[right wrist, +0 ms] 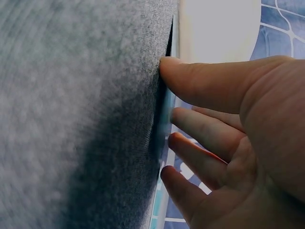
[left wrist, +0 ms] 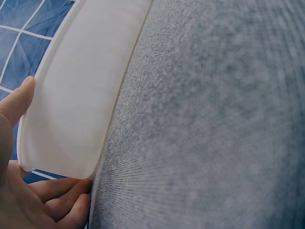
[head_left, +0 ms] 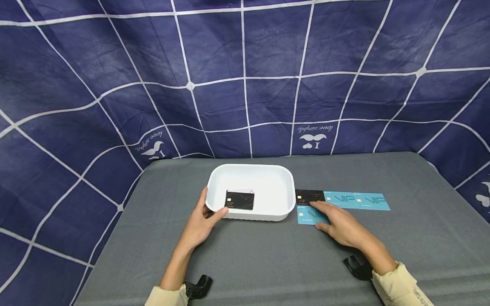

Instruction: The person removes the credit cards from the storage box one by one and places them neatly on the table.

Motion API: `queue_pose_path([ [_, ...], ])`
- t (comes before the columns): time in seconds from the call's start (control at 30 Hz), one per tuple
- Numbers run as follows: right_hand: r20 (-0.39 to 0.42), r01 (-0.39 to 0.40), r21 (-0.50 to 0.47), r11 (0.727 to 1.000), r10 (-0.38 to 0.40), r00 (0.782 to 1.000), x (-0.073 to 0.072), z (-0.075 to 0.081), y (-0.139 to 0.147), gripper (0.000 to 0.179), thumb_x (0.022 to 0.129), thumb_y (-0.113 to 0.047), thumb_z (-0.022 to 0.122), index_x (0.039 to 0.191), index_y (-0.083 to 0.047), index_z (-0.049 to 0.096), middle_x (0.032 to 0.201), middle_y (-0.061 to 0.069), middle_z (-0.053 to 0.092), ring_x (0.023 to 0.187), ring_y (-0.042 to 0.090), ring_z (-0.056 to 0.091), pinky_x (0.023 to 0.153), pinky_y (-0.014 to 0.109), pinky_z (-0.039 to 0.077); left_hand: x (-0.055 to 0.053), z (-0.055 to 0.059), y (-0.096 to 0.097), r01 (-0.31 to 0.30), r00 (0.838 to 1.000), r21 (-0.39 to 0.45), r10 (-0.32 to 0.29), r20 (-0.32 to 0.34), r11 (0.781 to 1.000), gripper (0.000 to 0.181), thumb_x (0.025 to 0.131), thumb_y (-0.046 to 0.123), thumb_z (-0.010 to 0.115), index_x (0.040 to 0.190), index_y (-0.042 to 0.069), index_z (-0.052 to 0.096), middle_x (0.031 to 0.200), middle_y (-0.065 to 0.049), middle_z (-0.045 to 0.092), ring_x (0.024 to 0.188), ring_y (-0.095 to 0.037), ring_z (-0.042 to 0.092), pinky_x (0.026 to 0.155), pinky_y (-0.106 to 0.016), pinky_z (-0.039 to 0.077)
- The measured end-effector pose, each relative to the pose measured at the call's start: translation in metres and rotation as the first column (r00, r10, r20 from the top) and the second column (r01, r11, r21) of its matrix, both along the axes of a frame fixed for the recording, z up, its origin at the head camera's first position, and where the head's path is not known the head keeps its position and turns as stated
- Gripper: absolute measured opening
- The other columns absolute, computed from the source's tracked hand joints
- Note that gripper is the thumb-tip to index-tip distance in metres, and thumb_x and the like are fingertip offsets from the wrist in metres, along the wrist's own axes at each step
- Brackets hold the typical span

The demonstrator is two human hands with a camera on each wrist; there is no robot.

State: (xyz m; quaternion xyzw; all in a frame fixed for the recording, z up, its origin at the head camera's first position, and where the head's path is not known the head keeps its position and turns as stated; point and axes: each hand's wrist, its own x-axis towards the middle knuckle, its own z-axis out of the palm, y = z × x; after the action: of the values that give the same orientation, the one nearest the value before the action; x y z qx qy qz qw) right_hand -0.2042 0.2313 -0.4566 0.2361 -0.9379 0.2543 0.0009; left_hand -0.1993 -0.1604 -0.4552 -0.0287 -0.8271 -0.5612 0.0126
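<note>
A white plastic box [head_left: 277,191] stands on the grey cloth. Inside lies a black VIP card [head_left: 240,200], covering most of a pale card [head_left: 246,191] with a pink mark. My left hand [head_left: 199,225] holds the box at its near left corner, thumb on the front rim, fingers curled around the end wall. To the right, my right hand [head_left: 340,223] reaches over a blue VIP card [head_left: 307,216], its thumb near the card's lower right corner and fingertips by the upper edge. Above that card lies another black VIP card [head_left: 306,196].
Two more blue VIP cards [head_left: 338,199] continue the row to the right of the black one. The grey cloth [head_left: 260,263] covers the table. A blue curtain [head_left: 275,102] with white lines hangs behind and at both sides.
</note>
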Motion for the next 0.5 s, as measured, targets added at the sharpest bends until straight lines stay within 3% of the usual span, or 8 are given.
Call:
queue_pose_path([
  [0.5,-0.051,0.013,-0.025,1.0,-0.014,0.999,-0.0022,-0.0004,-0.0001,0.054,0.085,-0.007,0.077,0.135,0.004,0.057,0.134,0.021,0.057,0.125,0.044,0.05,0.1,0.058,0.037,0.0004,0.0021,0.0009,-0.016,1.0,-0.014,0.016,0.014,1.0,0.101,0.088,0.036,0.077,0.16,0.013,0.01,0.146,-0.025,0.044,0.129,-0.035,0.048,0.1,-0.052,0.039],
])
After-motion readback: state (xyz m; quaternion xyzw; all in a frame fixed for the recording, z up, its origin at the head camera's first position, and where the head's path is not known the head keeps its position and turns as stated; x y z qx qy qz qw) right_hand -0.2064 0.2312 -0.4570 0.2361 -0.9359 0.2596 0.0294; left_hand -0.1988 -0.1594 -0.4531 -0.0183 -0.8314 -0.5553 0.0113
